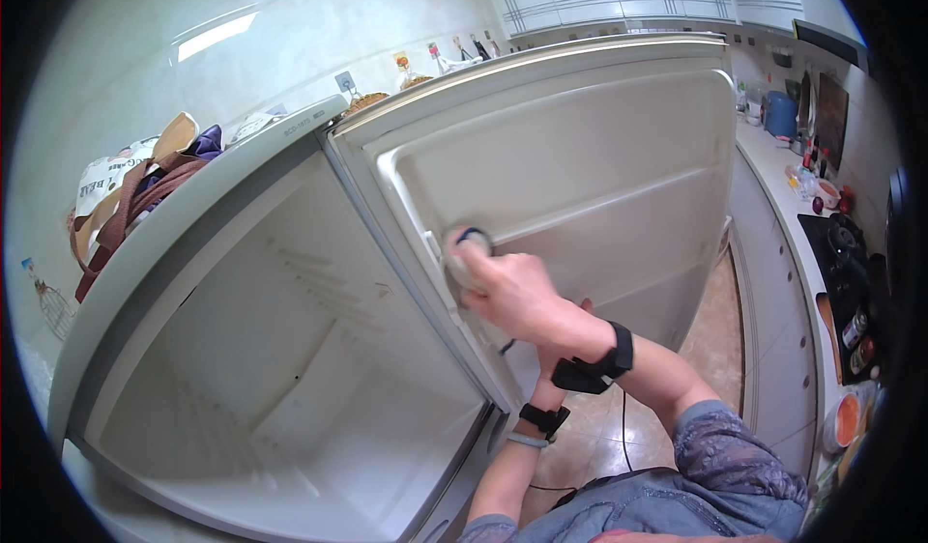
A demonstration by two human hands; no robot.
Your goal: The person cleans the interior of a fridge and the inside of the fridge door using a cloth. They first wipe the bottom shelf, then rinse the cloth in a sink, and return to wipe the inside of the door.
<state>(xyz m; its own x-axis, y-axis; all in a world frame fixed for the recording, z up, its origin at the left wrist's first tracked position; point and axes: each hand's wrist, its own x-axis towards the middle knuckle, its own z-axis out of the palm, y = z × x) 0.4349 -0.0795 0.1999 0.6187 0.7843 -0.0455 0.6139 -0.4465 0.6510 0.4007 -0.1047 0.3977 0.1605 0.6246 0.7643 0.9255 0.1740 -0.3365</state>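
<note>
My right hand (516, 298) is shut on a wadded pale cloth or sponge (455, 257) with a dark blue patch, blurred here. It presses this against the hinge-side inner edge of an open refrigerator door (580, 144). The door's white liner has moulded ridges and carries no shelves. My left hand (549, 366) is lower down, crossed behind my right wrist and mostly hidden. One fingertip shows past the right wrist, near the door panel; its grip cannot be made out. Left of the door stands the bare white refrigerator compartment (304, 369), with shelf ribs along its walls.
Bags (138, 188) with brown straps lie on the refrigerator top (239, 159). Along the right runs a counter (768, 159) with a black gas hob (834, 253), bottles and an orange-filled tub (846, 420). A dark cable (625, 427) trails over the tiled floor.
</note>
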